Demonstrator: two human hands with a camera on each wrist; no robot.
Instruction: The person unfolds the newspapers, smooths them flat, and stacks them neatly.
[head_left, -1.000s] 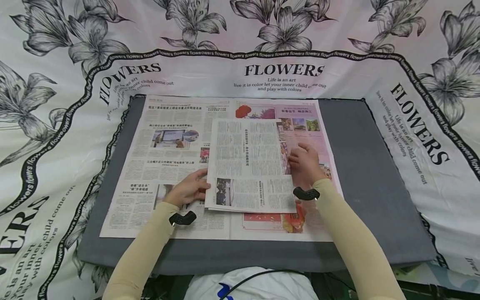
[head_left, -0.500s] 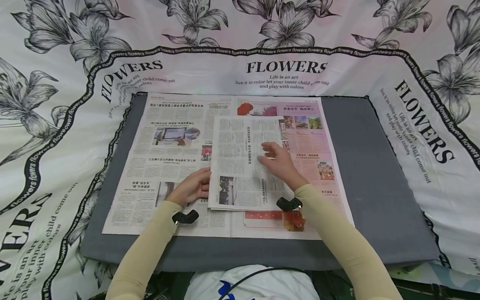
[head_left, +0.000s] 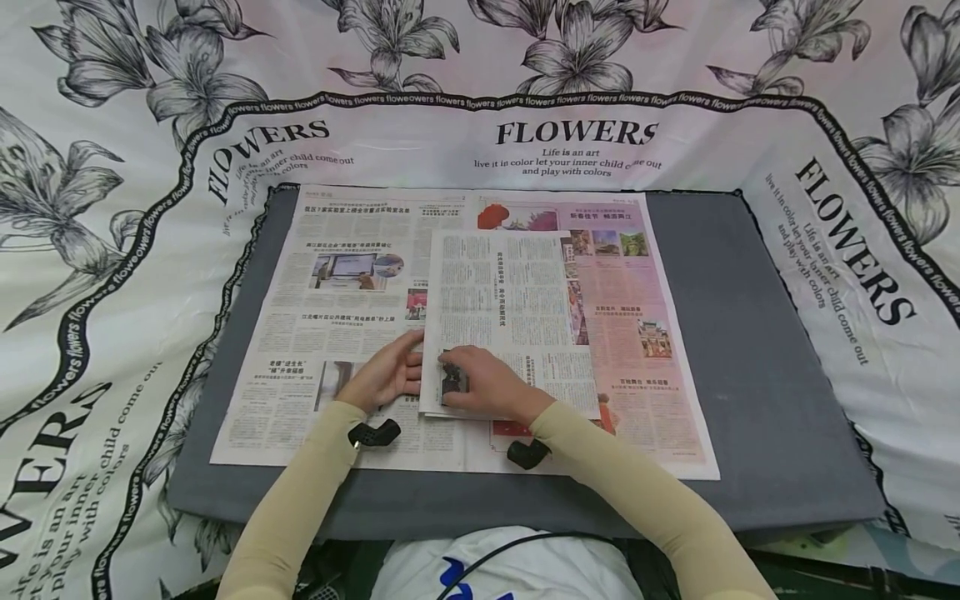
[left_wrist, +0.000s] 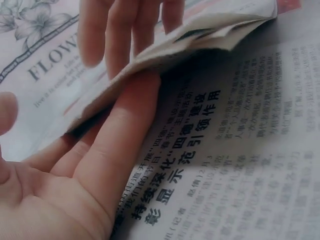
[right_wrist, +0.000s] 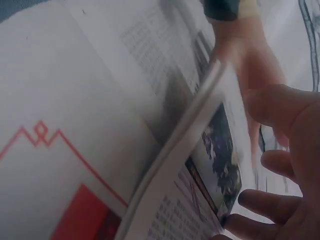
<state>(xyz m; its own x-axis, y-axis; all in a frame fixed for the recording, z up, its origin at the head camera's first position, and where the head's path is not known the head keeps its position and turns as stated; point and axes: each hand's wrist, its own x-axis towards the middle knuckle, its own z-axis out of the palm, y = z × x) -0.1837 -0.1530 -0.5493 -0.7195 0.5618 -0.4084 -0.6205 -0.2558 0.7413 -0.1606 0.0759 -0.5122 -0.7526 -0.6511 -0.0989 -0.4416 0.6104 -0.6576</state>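
Note:
A folded newspaper (head_left: 495, 283) lies over a larger spread-out newspaper (head_left: 262, 417). My left hand (head_left: 382, 372) is at the folded paper's left edge, palm turned toward it. In the left wrist view, its straight fingers (left_wrist: 122, 130) reach under the lifted edge, and its thumb stands apart from the sheet. Over the lower left of the folded newspaper is my right hand (head_left: 491, 387), covering part of a dark printed photo. The right wrist view has its spread fingers (right_wrist: 270, 205) beside the paper's layered edge, facing the left hand.
Under the papers is a grey board (head_left: 750, 375) with a padded look. A white cloth (head_left: 412, 150) printed with black flowers and lettering surrounds it. A black cable (head_left: 517, 546) crosses the white clothing at the near edge.
My right hand has swept left from the folded newspaper's right side, across it, to its lower left. The left hand has stayed at the left edge.

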